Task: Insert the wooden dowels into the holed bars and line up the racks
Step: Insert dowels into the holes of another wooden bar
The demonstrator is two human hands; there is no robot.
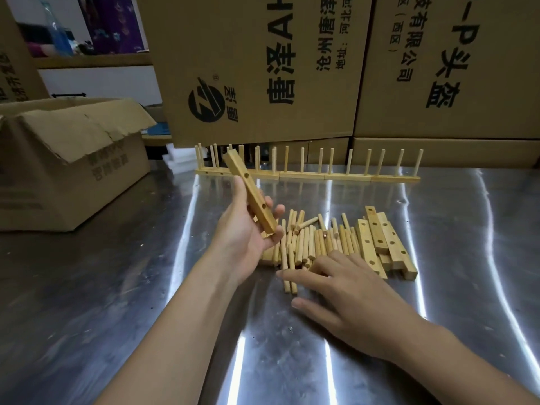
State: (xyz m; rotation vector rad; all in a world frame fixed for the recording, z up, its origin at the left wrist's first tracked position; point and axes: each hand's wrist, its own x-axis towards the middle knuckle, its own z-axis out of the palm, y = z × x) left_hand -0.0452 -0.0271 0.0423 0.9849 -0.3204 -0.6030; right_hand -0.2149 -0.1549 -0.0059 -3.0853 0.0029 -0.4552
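My left hand [245,232] holds a holed wooden bar [249,190] raised above the table, tilted with its far end up and to the left; two holes show on its face. A heap of loose wooden dowels [309,244] lies on the metal table just right of that hand. My right hand [342,285] rests on the near edge of the heap, fingers touching the dowels; whether it grips one is hidden. Several bare holed bars [382,244] lie stacked right of the heap. Finished racks [309,173] with upright dowels stand in a row at the back.
The steel table [146,287] is shiny and reflective. An open cardboard box [73,162] stands at the left. Large printed cartons [263,68] form a wall right behind the racks. White foam pieces [178,162] lie at the racks' left end.
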